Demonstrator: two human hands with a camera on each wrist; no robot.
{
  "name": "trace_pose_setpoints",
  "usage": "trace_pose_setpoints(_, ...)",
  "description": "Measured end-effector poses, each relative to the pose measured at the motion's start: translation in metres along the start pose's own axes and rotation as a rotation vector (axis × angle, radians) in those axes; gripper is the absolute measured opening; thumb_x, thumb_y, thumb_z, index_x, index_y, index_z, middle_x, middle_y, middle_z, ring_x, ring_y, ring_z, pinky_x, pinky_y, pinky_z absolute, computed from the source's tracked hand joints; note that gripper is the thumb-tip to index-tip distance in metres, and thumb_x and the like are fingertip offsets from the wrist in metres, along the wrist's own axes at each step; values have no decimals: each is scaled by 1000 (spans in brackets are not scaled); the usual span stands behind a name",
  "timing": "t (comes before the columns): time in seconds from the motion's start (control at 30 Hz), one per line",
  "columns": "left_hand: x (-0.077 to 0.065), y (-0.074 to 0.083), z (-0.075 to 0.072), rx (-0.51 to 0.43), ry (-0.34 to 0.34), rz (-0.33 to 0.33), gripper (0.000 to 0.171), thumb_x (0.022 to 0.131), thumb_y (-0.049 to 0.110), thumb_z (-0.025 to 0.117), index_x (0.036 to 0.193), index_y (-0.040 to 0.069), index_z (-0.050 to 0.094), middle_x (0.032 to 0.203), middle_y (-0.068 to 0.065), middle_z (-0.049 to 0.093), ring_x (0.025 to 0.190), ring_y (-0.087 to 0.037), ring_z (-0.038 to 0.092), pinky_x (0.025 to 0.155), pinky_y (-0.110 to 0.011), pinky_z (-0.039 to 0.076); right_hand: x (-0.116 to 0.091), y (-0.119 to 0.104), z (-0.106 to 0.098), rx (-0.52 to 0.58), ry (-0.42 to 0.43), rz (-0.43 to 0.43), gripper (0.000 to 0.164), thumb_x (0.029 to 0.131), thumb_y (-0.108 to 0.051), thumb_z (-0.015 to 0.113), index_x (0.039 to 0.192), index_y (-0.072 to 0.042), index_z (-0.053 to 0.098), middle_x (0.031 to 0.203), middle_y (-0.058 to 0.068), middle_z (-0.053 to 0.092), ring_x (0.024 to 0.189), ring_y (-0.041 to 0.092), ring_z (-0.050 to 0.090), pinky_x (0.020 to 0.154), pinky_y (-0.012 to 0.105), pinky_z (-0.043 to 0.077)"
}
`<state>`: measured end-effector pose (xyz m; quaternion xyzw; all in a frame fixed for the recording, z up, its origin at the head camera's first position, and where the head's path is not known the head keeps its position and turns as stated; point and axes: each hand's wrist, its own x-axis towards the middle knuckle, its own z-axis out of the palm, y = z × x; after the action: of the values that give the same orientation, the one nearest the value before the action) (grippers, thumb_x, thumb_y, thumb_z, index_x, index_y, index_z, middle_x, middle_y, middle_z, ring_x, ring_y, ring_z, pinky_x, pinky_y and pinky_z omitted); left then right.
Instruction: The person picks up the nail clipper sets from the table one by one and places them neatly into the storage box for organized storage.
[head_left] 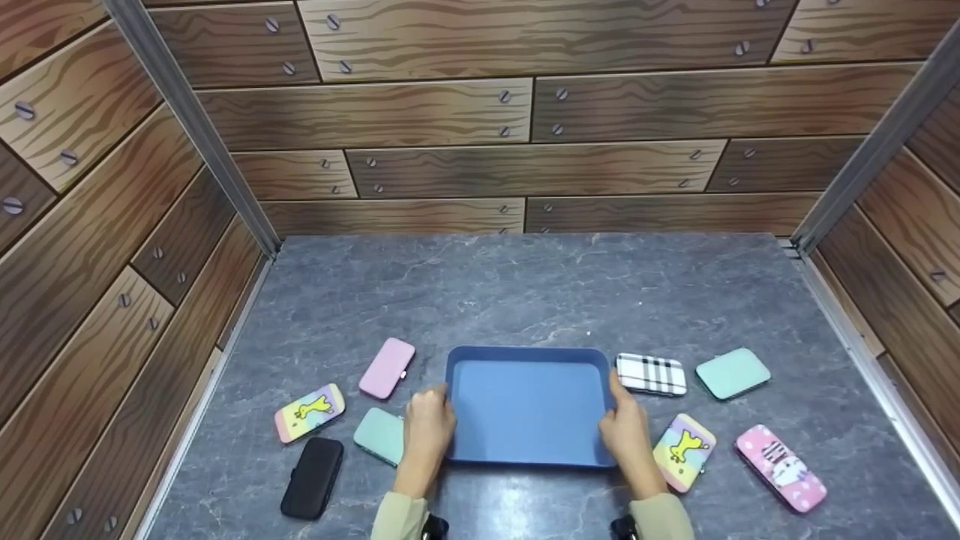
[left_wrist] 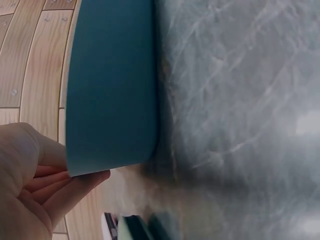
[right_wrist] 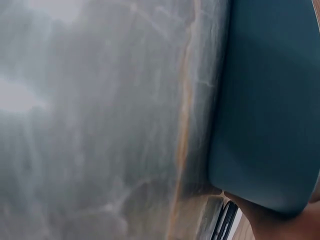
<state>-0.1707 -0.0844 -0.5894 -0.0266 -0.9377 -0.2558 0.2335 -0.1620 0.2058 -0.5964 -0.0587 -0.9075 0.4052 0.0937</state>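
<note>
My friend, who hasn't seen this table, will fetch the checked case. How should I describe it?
Start at the blue tray on the table. Just right of it, beyond the right hand, lies the checked case. Black lines cross its white top, unlike the plain mint case to its right and the pastel case nearer the camera.

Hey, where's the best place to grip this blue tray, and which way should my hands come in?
Probably the short side walls of the blue tray: left hand from the left, right hand from the right, as they grip now. It's longer side to side, and its raised walls offer edges to pinch.
</note>
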Motion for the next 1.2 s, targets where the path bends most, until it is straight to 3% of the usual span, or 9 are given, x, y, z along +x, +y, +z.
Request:
trace_pose_setpoints(0.1,3,-1,-5,-29,17,22,18,73,-1,69,91,-1,71,83,-17,69,73,-35,67,59,-43,56,1,-1,0,0,8,5,68,72,15,43,139,3,39,134,26,45,119,43,46,93,54,44)
trace_pose_setpoints(0.33,9,-20,-15,-133,166,217,25,70,-4,71,95,-5,69,88,-16,69,81,-30,67,69,-38,57,3,-2,0,12,27,21,69,72,14,43,139,1,40,133,26,45,111,40,52,85,52,47)
trace_pose_setpoints(0.4,7,-28,-19,-142,189,201,28,68,-6,71,96,-6,67,90,-18,68,83,-32,66,72,-41,56,3,-2,1,13,20,35,69,72,14,43,140,0,40,134,25,45,107,38,53,82,50,47)
trace_pose_setpoints(0.53,-2,-48,-29,-113,182,86,32,68,-6,69,100,-7,66,95,-21,66,86,-37,65,73,-46,54,2,-3,2,22,8,47,70,72,15,43,141,0,38,136,25,43,103,36,52,78,47,46)
trace_pose_setpoints(0.67,-11,-70,-43,-96,77,35,33,72,-4,69,105,-5,67,105,-20,66,97,-38,63,80,-49,53,0,-2,3,22,12,40,71,71,16,42,140,1,38,135,26,43,98,36,53,74,45,46)
trace_pose_setpoints(0.83,-16,-89,-61,-123,-109,93,31,76,-4,69,107,-4,67,115,-18,64,110,-37,58,93,-49,47,0,-2,3,17,17,39,70,71,16,42,140,2,39,132,28,45,70,32,49,58,38,42)
trace_pose_setpoints(0.93,-19,-96,-72,-127,-241,127,34,77,0,71,111,0,67,123,-16,60,115,-36,54,96,-49,45,0,-2,3,19,15,46,70,71,15,42,140,1,39,132,28,46,66,30,47,56,36,40)
trace_pose_setpoints(1.07,-23,-103,-82,-135,-390,136,46,75,5,75,119,5,64,132,-16,53,121,-35,49,98,-51,43,0,-1,4,23,28,39,71,70,15,43,139,1,40,132,27,46,84,34,54,66,40,46)
trace_pose_setpoints(1.2,-29,-106,-87,-141,-468,135,58,68,8,79,123,7,61,135,-18,49,125,-38,43,100,-53,40,-1,-1,3,28,33,29,71,70,15,43,139,1,40,132,27,46,84,35,53,67,42,46)
